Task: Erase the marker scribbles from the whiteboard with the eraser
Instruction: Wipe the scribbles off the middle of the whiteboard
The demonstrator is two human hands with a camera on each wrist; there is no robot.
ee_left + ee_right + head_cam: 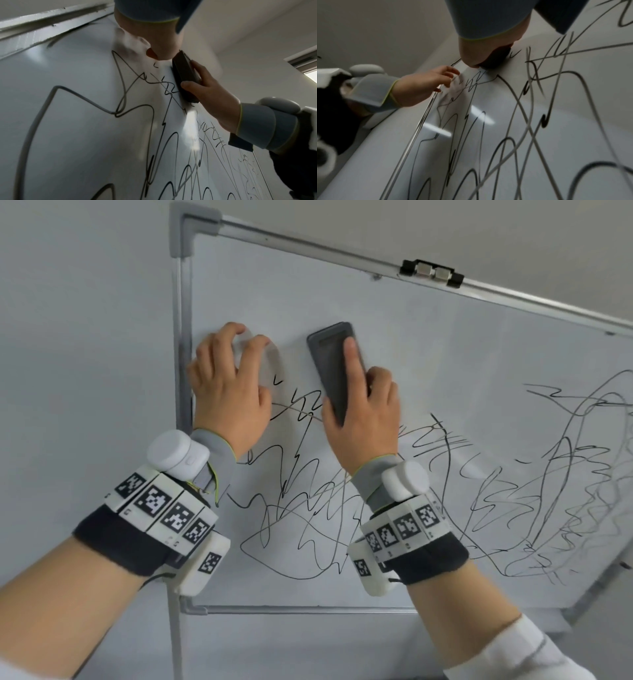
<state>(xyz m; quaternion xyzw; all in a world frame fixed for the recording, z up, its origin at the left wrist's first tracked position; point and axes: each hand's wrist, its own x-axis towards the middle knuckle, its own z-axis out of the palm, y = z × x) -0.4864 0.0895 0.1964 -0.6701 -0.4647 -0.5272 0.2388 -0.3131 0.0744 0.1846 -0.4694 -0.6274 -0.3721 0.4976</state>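
The dark grey rectangular eraser (334, 371) lies flat on the white metal-framed whiteboard (445, 344), at the top edge of the black marker scribbles (308, 508). Erasing has barely begun; next, probably firm downward strokes. The right hand (363, 412) clamps the eraser, forefinger pressing its back. The left hand (227, 392), fingers bent, braces on the board, holding nothing.

Glossy smooth whiteboard (445, 354) in a brushed metal frame (181, 337); matt dark plastic eraser (334, 364).
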